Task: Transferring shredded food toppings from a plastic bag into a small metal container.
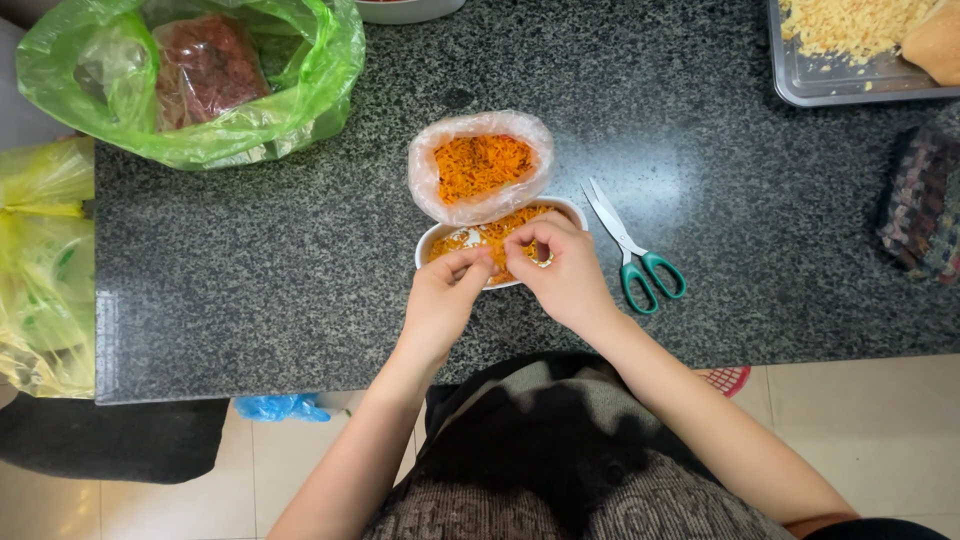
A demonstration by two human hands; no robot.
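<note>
Covering the white bowl point(432, 240), both hands point(505, 275) (fingertips pinched) hide its orange shreds point(480, 237).

On the speckled dark granite counter point(300, 270) stand one white oval bowl point(432, 243) of orange shredded food, one clear plastic bag point(480, 165) of the same shreds, and one pair of green-handled scissors point(632, 250). There are two green or yellow plastic bags, one translucent green point(200, 85) and one yellow point(45, 270), and one metal tray point(850, 85) of pale crumbs. Two bare hands, left point(445, 300) and right point(560, 270), are over the bowl.

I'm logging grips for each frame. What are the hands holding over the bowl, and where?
Both the left hand and right hand pinch at orange shreds over the white bowl; what the fingertips grip is too small to tell.
</note>
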